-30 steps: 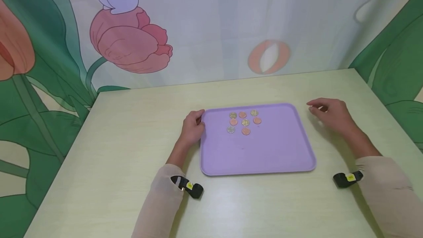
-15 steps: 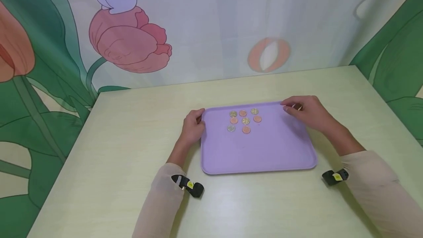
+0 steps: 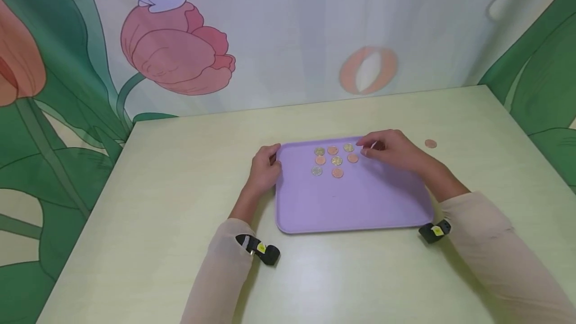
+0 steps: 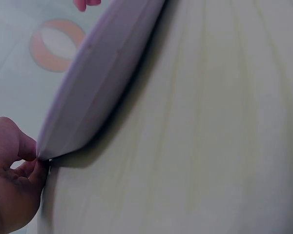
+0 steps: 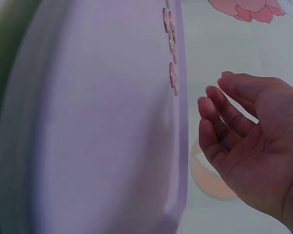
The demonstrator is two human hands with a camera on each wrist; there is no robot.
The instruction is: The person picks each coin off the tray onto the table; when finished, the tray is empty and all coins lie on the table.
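A purple tray [image 3: 355, 209] lies on the table with several copper, gold and silver-coloured coins grouped in its upper left part, among them a gold coin [image 3: 336, 161] and a silver-coloured coin [image 3: 317, 171]. My left hand [image 3: 264, 168] holds the tray's far left corner; in the left wrist view, its thumb and finger [image 4: 27, 146] pinch the rim. Above the tray, just right of the coins, hovers my right hand [image 3: 390, 150]. Its fingers are loosely bent, and the right wrist view shows nothing in them. The nearest piece is a copper coin [image 3: 353, 158] beside the fingertips.
A lone copper coin [image 3: 430, 143] lies on the pale wooden table [image 3: 189, 179], right of the tray and beyond my right forearm. Behind the table's far edge hangs a curtain [image 3: 283, 44] printed with flowers and leaves. A small camera sits on each wrist.
My right hand has moved left from the table beside the tray to over the tray near the coins. A copper coin on the table now shows. My left hand keeps its hold.
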